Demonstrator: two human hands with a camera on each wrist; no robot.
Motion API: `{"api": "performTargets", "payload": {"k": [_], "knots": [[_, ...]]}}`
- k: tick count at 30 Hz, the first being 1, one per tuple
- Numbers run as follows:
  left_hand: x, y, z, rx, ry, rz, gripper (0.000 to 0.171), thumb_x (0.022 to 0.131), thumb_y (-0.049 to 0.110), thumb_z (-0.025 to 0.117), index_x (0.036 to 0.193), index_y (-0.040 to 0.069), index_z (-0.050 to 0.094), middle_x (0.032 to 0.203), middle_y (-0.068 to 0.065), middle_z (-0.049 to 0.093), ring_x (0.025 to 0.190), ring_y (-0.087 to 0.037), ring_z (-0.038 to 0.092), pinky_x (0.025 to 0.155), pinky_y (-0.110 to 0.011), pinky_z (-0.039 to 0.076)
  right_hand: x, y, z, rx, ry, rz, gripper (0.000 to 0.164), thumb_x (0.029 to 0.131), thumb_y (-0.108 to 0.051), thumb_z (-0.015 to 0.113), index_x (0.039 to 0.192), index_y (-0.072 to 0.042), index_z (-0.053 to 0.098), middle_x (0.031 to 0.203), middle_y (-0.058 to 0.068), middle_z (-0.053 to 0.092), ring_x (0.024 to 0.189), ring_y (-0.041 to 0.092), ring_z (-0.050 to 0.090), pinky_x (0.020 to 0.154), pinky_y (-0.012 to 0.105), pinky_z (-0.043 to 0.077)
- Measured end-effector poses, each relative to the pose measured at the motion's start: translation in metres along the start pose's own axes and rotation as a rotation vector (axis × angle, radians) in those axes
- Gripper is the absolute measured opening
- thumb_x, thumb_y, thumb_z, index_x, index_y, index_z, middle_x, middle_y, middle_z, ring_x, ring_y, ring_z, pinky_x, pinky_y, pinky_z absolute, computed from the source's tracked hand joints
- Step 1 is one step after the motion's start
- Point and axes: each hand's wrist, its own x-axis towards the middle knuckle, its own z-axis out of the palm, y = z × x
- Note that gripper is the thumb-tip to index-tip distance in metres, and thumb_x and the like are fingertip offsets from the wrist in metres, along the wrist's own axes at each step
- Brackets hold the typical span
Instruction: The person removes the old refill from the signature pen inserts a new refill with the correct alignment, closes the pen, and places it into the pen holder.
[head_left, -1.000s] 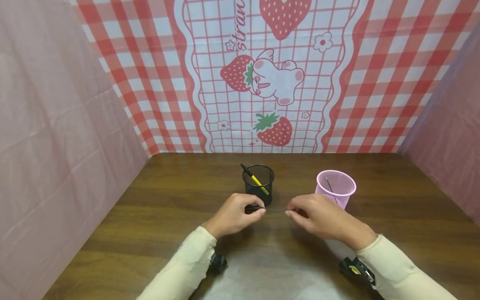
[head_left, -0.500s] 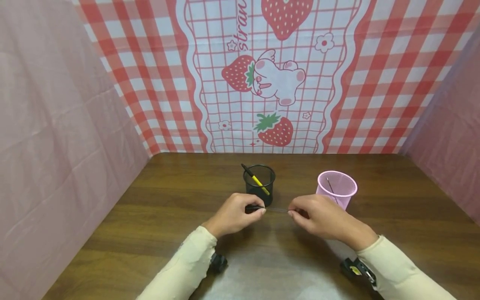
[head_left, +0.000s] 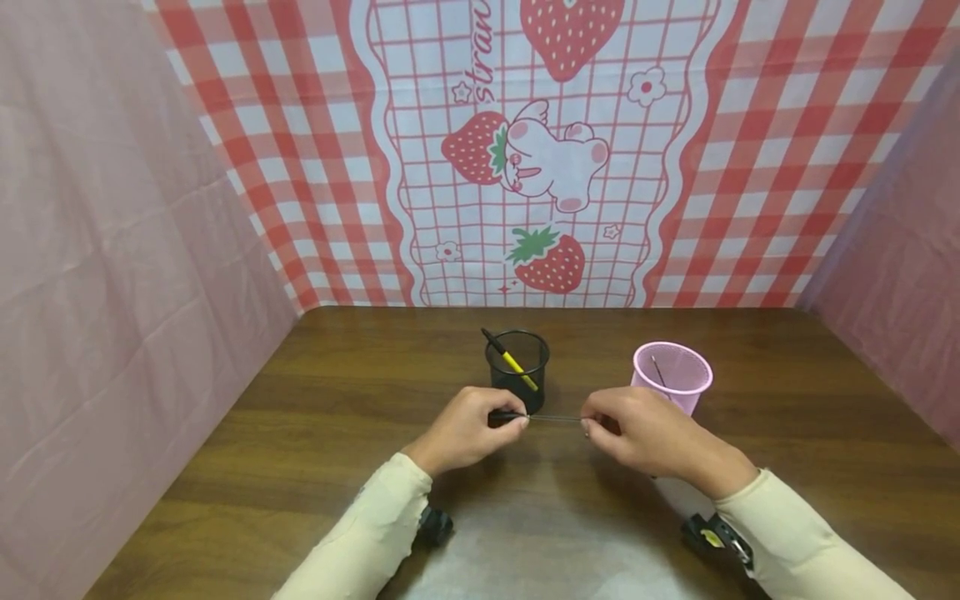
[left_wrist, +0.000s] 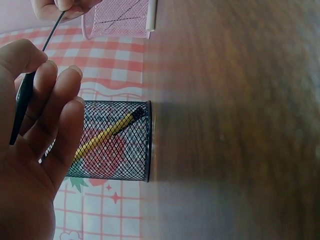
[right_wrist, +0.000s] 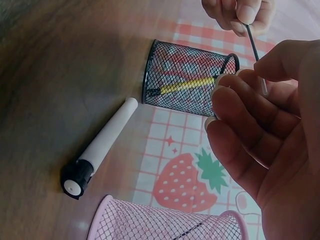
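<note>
Between my hands stretches a slim tool with a black tapered handle (left_wrist: 23,100) and a thin metal shaft (head_left: 555,418); its exact kind is unclear. My left hand (head_left: 468,429) pinches it where handle meets shaft, the other fingers loosely bent behind. With thumb and forefinger, my right hand (head_left: 648,429) pinches the shaft near its far end, and a bright tip (right_wrist: 264,87) shows past the thumb in the right wrist view. Just behind the left hand stands a black mesh cup (head_left: 517,400) with a yellow and black pen (head_left: 513,361) leaning in it.
A pink mesh cup (head_left: 693,392) holding a thin dark stick (head_left: 657,369) stands behind my right hand. On the wooden table (head_left: 337,358) lies a white tube with a black end (right_wrist: 110,131), seen in the right wrist view. Cloth hangs at the back and both sides.
My right hand has shifted slightly to the right, so a little more of the shaft shows between the hands. The left hand keeps its grip, and the cups have not moved.
</note>
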Motion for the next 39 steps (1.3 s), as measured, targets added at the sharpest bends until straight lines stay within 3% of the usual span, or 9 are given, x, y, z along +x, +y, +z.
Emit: {"api": "performTargets", "payload": {"k": [9,28,39], "knots": [[-0.0011,-0.0002,0.0013,0.002,0.007,0.017,0.004,0.09,0.013,0.071,0.092,0.01,0.073,0.087,0.003,0.07,0.079,-0.004,0.063,0.073,-0.021,0.053,-0.0007,-0.0019,0.002,-0.022,-0.012,0.014,0.01,0.085,-0.013,0.073,0.083,-0.021,0.067,0.073,-0.022,0.054,0.064,-0.002,0.051,0.058,0.022,0.046],[-0.0001,-0.0005,-0.0007,0.017,0.014,0.03,0.003,0.089,0.01,0.07,0.091,0.01,0.073,0.085,0.003,0.07,0.078,-0.005,0.062,0.073,-0.021,0.052,0.0003,0.0032,0.0005,-0.014,0.025,-0.053,0.016,0.083,-0.01,0.071,0.082,-0.024,0.065,0.074,-0.023,0.054,0.065,-0.003,0.051,0.059,0.021,0.046],[0.0003,-0.002,-0.0013,0.012,0.032,0.038,0.003,0.091,0.011,0.071,0.092,0.011,0.073,0.086,0.003,0.07,0.079,-0.005,0.063,0.075,-0.021,0.053,-0.0005,0.0073,-0.0063,-0.002,0.002,-0.029,0.016,0.083,-0.01,0.072,0.082,-0.025,0.064,0.074,-0.024,0.053,0.064,-0.005,0.05,0.059,0.02,0.045]]}}
